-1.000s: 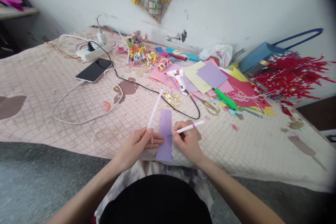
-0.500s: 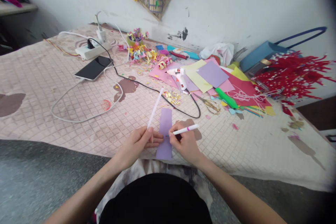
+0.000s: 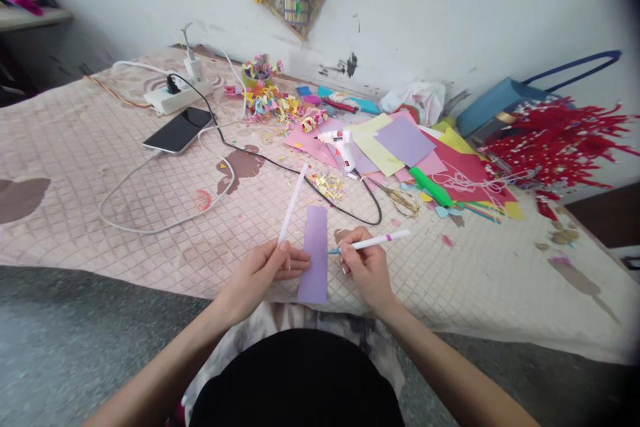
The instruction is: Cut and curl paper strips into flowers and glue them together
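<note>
A strip of purple paper (image 3: 315,257) lies upright in front of me near the table's front edge. My left hand (image 3: 265,270) pinches a long, pale white stick (image 3: 293,203) between thumb and index finger, the stick pointing up and away. Its other fingers reach the strip's left edge. My right hand (image 3: 367,267) grips a white pen (image 3: 380,240) with a pink band and a blue tip. The tip points left, just beside the strip's right edge; I cannot tell whether it touches.
Beyond the strip lie a white glue gun (image 3: 343,147), coloured paper sheets (image 3: 405,140), gold-handled scissors (image 3: 404,202) and a green cutter-like tool (image 3: 431,187). A black cord (image 3: 270,159) crosses the table. A tablet (image 3: 180,129) and power strip (image 3: 175,97) sit at left.
My right hand has moved the pen to the right, from over the strip to beside its right edge. The white stick has tilted slightly left.
</note>
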Tool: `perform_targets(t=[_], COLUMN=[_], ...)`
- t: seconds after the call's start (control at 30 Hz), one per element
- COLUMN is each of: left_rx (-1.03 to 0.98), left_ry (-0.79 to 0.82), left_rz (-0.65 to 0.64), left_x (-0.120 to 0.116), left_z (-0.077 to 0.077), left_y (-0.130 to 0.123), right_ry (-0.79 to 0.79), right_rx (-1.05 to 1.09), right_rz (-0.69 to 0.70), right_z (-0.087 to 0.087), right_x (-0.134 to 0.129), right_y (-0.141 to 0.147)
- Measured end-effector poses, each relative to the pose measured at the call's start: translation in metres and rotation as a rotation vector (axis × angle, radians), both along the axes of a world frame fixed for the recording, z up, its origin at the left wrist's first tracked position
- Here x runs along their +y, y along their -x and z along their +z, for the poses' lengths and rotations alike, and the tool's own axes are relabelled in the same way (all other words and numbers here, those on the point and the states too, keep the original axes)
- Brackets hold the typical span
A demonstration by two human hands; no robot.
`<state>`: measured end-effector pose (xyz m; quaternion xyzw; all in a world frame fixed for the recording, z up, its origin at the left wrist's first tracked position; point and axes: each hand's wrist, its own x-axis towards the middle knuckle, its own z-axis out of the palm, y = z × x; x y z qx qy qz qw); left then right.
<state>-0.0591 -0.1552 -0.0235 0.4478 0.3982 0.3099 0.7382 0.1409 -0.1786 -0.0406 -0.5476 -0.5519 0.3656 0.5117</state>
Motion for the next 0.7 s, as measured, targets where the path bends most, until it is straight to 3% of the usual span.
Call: perform_targets(t=[0.27,0.7], left_rx=[0.011,0.043], left_ry=[0.056,0.044], left_rz=[-0.060,-0.056], left_x=[-0.007,-0.007], left_z=[0.006,0.001], left_y=[0.011,0.010], right_ry=[0.001,-0.029], right_rx=[-0.226,-0.422], right_rz=[0.176,0.213], right_z=[0.009,0.001], right_x=[-0.019,-0.020], right_y=[0.009,0.011])
